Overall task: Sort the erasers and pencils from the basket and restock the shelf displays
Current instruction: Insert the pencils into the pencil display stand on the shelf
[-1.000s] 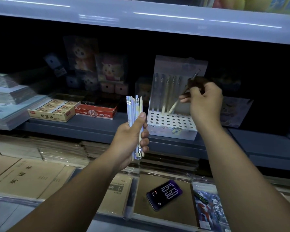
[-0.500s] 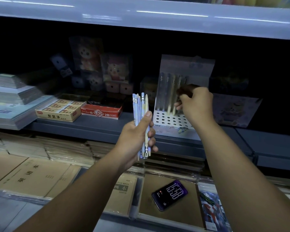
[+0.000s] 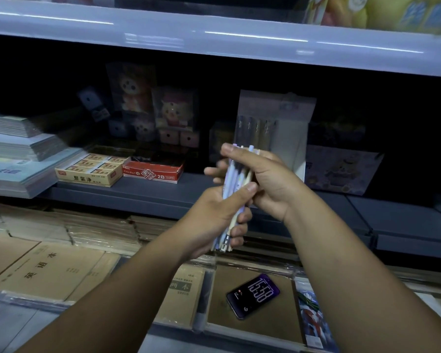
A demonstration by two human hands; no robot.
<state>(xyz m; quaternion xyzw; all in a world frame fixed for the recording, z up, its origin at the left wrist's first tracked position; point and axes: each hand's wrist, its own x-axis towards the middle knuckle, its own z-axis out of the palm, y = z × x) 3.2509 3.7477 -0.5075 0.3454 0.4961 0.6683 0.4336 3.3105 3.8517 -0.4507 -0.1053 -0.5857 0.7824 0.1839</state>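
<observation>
I have both hands on the pencils (image 3: pixel 236 174). My left hand (image 3: pixel 214 217) is wrapped round the lower half of the bundle, and my right hand (image 3: pixel 265 179) closes over the upper half, thumb across the top ends. The bundle hangs in the air in front of the shelf (image 3: pixel 163 192), just ahead of the white display stand (image 3: pixel 290 138), which carries about 4 pencils in its back row. I see no basket from here.

My worry is the pull. I judge that I am about to draw 1 pencil out of the bunch, and they look slim, smooth and packed side by side. If my left grip slackens as 1 slides out, its neighbours could come with it and drop. Below lie the notebooks (image 3: pixel 49 268) and a phone (image 3: pixel 253 296), and a falling pencil could roll into the gaps between the stacks.

The 2nd risk is the stand. Its holes are hidden behind my hands, so a blind stab could miss or tip what looks like a light stand backward. The shelf is dim too, so I could misjudge which hole is free. The eraser box (image 3: pixel 92 171) sits well to the left, out of harm.
</observation>
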